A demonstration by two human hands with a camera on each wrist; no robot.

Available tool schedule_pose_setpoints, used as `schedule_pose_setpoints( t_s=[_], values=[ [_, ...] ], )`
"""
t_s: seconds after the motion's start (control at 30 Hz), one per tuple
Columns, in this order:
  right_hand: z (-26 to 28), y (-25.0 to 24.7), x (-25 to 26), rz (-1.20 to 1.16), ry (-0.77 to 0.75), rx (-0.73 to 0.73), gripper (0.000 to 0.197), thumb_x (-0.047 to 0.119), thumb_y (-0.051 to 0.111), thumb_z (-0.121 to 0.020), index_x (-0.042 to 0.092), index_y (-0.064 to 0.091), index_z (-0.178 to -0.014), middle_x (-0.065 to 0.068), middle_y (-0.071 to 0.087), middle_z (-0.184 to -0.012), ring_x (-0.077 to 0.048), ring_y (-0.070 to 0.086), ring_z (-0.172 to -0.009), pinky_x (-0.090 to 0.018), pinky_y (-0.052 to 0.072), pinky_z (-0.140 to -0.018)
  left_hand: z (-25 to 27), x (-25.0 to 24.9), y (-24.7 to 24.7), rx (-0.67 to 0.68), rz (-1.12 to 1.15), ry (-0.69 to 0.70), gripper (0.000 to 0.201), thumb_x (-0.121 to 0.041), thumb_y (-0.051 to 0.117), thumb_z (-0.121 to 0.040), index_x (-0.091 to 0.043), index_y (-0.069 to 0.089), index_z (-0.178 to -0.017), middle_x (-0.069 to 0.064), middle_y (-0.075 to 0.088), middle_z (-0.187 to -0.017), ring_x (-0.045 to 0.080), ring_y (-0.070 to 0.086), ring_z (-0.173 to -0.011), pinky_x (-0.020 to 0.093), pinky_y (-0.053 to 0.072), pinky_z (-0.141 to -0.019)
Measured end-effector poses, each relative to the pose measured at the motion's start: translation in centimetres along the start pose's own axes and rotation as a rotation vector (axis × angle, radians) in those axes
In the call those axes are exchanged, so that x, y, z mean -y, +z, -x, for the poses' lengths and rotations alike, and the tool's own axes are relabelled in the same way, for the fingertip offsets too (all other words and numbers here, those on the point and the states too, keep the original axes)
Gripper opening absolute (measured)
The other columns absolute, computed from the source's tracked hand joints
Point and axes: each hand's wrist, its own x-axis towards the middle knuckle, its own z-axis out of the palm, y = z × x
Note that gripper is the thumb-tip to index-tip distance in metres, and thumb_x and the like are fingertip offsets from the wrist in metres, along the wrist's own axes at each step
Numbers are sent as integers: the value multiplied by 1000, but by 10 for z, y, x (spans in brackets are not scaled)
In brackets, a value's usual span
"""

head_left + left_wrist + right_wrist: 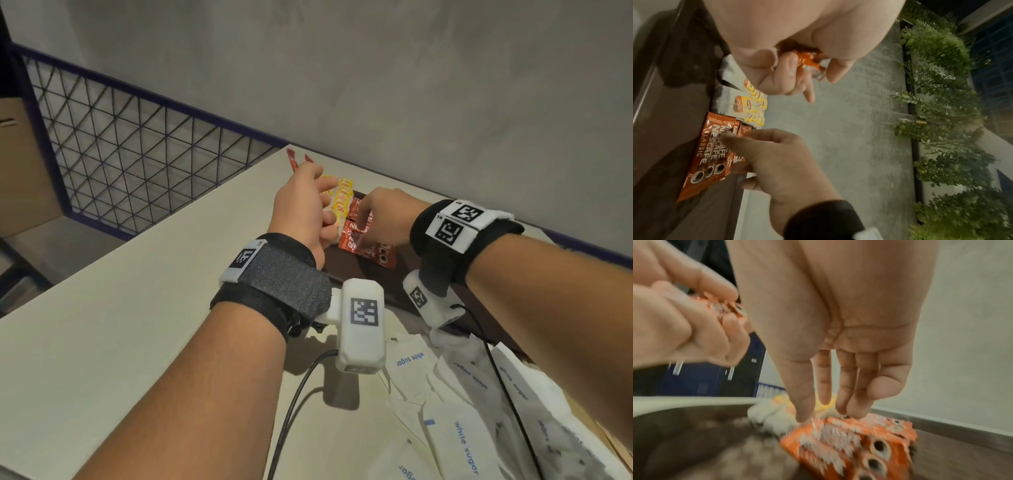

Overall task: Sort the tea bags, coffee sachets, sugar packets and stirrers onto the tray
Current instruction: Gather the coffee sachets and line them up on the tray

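A dark brown tray (373, 284) lies on the pale table (120, 325). At its far end sit yellow-tagged tea bags (343, 198) and, beside them, a stack of red coffee sachets (368, 245). My left hand (303, 202) hovers over the tea bags and grips a bunch of red sachets (294, 161), also seen in the left wrist view (807, 60). My right hand (380, 219) reaches down with straight fingers (856, 410), whose tips touch the top of the coffee stack (849, 443). White sugar packets (459, 404) lie heaped at the near right.
A grey wall runs close behind the tray. A blue-framed wire mesh panel (137, 144) borders the table's left end, with a cardboard box (20, 164) beyond it. Black cables (294, 394) trail from my wrist cameras across the table and the sugar heap.
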Motion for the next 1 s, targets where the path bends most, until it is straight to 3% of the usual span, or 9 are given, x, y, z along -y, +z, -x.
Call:
schedule_pose_setpoints(
  t_s=[0.07,0.17,0.3,0.4,0.5,0.67,0.77,0.9,1.0],
  values=[
    [14,-17,-5,-205,37,-59,14,23,76,-89,20,73,-102,2,65,-83,-13,61,-72,-25,47,-57,3,1,1,97,-26,-45,37,-30,46,-104,-4,70,-115,-2,42,-74,5,34,-44,18,23,-35],
    [53,-35,-15,-864,112,-78,16,2,64,-93,14,68,-103,-5,68,-80,-16,64,-66,-29,54,-58,10,2,5,252,-99,-93,38,-26,45,-103,-1,71,-114,-2,47,-69,6,34,-46,17,22,-35],
    [117,-25,-26,-1537,69,-61,26,2,62,-92,7,66,-117,-14,69,-90,-21,63,-72,-29,51,-58,22,6,11,492,-301,-129,22,-22,50,-98,-8,64,-89,-1,45,-62,7,31,-39,16,18,-32],
    [146,3,-25,-1659,46,-81,26,10,66,-95,-1,68,-119,-16,62,-91,-22,58,-76,-28,50,-58,27,17,12,594,-484,-160,24,-17,54,-96,-11,65,-75,1,47,-57,6,33,-33,12,19,-32],
    [154,26,-23,-1760,141,-219,17,4,67,-95,-5,68,-110,-16,64,-88,-17,58,-67,-26,51,-55,28,25,13,633,-548,-210,11,-20,70,-83,-10,65,-82,5,50,-59,7,37,-32,11,24,-31],
    [160,30,-32,-1871,216,-362,13,3,65,-96,-1,67,-109,-13,64,-81,-16,60,-63,-27,55,-54,22,28,12,577,-414,-75,34,-25,93,-50,-17,70,-74,11,60,-69,6,39,-35,11,25,-31],
    [165,30,-30,-1882,234,-362,11,5,64,-98,1,67,-107,-14,66,-85,-17,62,-64,-29,58,-57,23,28,16,502,-367,23,25,-18,89,-58,-15,67,-70,9,59,-70,4,33,-35,11,24,-31],
    [165,33,-29,-2009,278,-376,11,6,62,-99,1,66,-108,-16,68,-86,-17,65,-63,-31,60,-60,28,33,20,463,-354,96,25,-24,91,-68,-15,68,-68,4,56,-62,4,31,-36,12,24,-32],
    [164,32,-34,-2093,294,-369,11,5,64,-98,3,68,-108,-15,70,-86,-16,66,-65,-30,61,-62,31,36,23,414,-391,144,22,-23,82,-75,-15,64,-66,1,49,-57,5,31,-36,14,25,-32]
  ],
)
